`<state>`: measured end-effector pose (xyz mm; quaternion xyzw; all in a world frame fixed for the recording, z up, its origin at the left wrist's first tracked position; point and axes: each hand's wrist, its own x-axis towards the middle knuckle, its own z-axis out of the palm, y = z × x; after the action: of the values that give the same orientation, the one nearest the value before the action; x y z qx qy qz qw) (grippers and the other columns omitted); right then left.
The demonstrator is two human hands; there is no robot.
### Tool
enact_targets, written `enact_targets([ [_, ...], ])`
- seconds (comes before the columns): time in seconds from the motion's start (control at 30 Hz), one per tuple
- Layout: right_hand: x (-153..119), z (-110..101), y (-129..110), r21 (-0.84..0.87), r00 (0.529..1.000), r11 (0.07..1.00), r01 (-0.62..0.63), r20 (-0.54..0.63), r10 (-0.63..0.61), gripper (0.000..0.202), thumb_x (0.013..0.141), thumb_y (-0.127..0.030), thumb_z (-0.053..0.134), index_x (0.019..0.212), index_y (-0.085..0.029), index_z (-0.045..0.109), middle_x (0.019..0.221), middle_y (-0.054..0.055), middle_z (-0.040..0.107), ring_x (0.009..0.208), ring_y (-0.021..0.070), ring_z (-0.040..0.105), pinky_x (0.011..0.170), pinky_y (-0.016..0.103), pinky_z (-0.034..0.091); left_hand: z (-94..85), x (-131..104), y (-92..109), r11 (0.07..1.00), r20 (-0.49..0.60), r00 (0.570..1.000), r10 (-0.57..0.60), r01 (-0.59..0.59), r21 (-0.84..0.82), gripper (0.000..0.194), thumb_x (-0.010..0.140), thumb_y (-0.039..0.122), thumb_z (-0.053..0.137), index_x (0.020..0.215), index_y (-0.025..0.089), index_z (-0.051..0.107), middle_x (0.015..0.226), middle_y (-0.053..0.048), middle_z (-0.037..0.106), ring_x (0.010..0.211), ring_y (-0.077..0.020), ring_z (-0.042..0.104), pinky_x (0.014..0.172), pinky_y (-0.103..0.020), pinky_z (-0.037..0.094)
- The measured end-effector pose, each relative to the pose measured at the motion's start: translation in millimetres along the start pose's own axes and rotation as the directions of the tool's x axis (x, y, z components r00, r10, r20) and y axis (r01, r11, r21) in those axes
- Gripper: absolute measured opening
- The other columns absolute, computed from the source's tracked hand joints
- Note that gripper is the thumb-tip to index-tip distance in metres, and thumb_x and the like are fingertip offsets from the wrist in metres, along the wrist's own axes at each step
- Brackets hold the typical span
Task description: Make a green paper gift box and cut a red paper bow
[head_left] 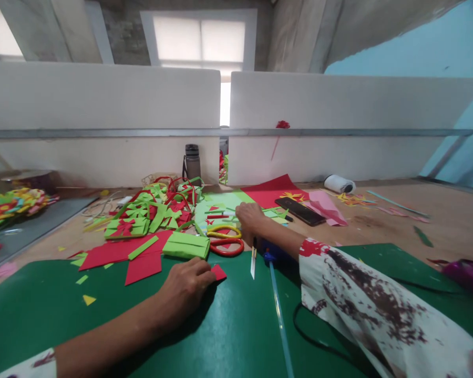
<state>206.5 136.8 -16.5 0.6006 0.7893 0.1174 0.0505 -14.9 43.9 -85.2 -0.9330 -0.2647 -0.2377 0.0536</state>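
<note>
Left hand [191, 283]: pinches red paper piece [219, 272] at its 2 o'clock, maybe so it does not slide on green mat [236, 320] | right hand [250, 215]: grip hidden, I cannot tell | red scissor handle [227, 254]: right hand's 7 o'clock, seemingly for easy reach

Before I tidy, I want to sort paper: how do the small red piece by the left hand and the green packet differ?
The red piece is far smaller than the green packet. The left hand touches the red piece; the green packet lies beyond that hand. Both look like paper.
</note>
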Motion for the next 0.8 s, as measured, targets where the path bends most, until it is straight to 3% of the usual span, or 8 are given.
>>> enact_targets([
  [0.07,-8,-10,5,0.144,0.994,0.987,-0.073,-0.072,0.084,0.032,0.088,-0.029,0.056,0.116,-0.013,0.054,0.116,0.010,0.057,0.096,0.0216,0.059,0.080,0.040,0.051,-2.6,-1,1,1.000,0.027,0.999,0.018,-0.018,0.001,0.026,0.089,0.010,0.039,0.090,0.018,0.064,0.078,-0.004,0.063,0.069,-0.0150,0.053,0.058,-0.024,0.041],
  [0.17,-27,-27,9,0.377,0.969,0.917,-0.128,-0.147,0.196,0.031,0.089,-0.029,0.055,0.116,-0.014,0.054,0.115,0.010,0.057,0.095,0.0212,0.060,0.079,0.040,0.051,-8.3,-4,3,0.999,0.083,0.996,0.032,-0.035,0.039,0.029,0.090,0.009,0.036,0.077,0.016,0.061,0.072,-0.003,0.061,0.064,-0.0141,0.047,0.056,-0.024,0.038],
  [0.27,-58,-35,-3,0.611,0.956,0.786,-0.094,-0.163,0.242,0.021,0.087,-0.022,0.050,0.096,-0.006,0.061,0.086,0.010,0.066,0.078,0.0203,0.063,0.068,0.032,0.051,-14.7,-10,6,0.996,0.147,0.988,0.054,-0.064,0.064,0.027,0.090,0.010,0.037,0.079,0.016,0.061,0.075,-0.003,0.061,0.065,-0.0150,0.045,0.056,-0.026,0.037],
  [0.4,-103,-28,-40,0.854,0.982,0.520,-0.007,-0.092,0.165,0.018,0.081,-0.021,0.049,0.087,-0.011,0.063,0.062,0.002,0.064,0.059,0.0139,0.062,0.053,0.022,0.050,-23.2,-18,13,0.996,0.251,0.967,0.036,-0.054,0.064,0.020,0.090,0.018,0.041,0.085,0.017,0.060,0.088,-0.004,0.061,0.074,-0.0178,0.047,0.062,-0.029,0.040],
  [0.47,-117,-20,-56,0.915,0.990,0.403,-0.007,-0.050,0.132,0.020,0.078,-0.024,0.052,0.089,-0.011,0.063,0.061,0.002,0.066,0.055,0.0132,0.061,0.051,0.023,0.050,-27.9,-20,17,0.999,0.277,0.961,-0.001,-0.009,0.035,0.018,0.090,0.029,0.045,0.088,0.017,0.060,0.094,-0.005,0.060,0.080,-0.0196,0.047,0.069,-0.033,0.042],
  [0.57,-122,-6,-68,0.999,0.989,-0.001,-0.045,0.045,0.144,0.020,0.073,-0.026,0.062,0.088,-0.013,0.064,0.065,0.002,0.067,0.058,0.0130,0.061,0.055,0.024,0.050,-34.4,-23,22,0.999,0.283,0.959,-0.034,0.043,-0.025,0.024,0.089,0.037,0.046,0.097,0.018,0.058,0.102,-0.007,0.059,0.088,-0.0217,0.046,0.077,-0.037,0.042],
  [0.63,-120,2,-68,0.982,0.984,-0.179,-0.060,0.088,0.154,0.023,0.072,-0.030,0.065,0.090,-0.015,0.063,0.073,0.003,0.067,0.061,0.0133,0.062,0.060,0.027,0.051,-36.9,-24,24,0.996,0.280,0.959,-0.050,0.070,-0.062,0.024,0.089,0.037,0.044,0.099,0.019,0.057,0.103,-0.007,0.058,0.090,-0.0220,0.045,0.078,-0.037,0.042],
  [0.8,-116,8,-64,0.951,0.978,-0.295,-0.088,0.138,0.154,0.027,0.074,-0.038,0.065,0.092,-0.017,0.061,0.068,0.000,0.063,0.062,0.0137,0.061,0.063,0.030,0.051,-36.4,-25,26,0.991,0.273,0.959,-0.077,0.103,-0.081,0.022,0.089,0.032,0.044,0.101,0.019,0.057,0.101,-0.008,0.058,0.088,-0.0230,0.044,0.077,-0.039,0.042],
])
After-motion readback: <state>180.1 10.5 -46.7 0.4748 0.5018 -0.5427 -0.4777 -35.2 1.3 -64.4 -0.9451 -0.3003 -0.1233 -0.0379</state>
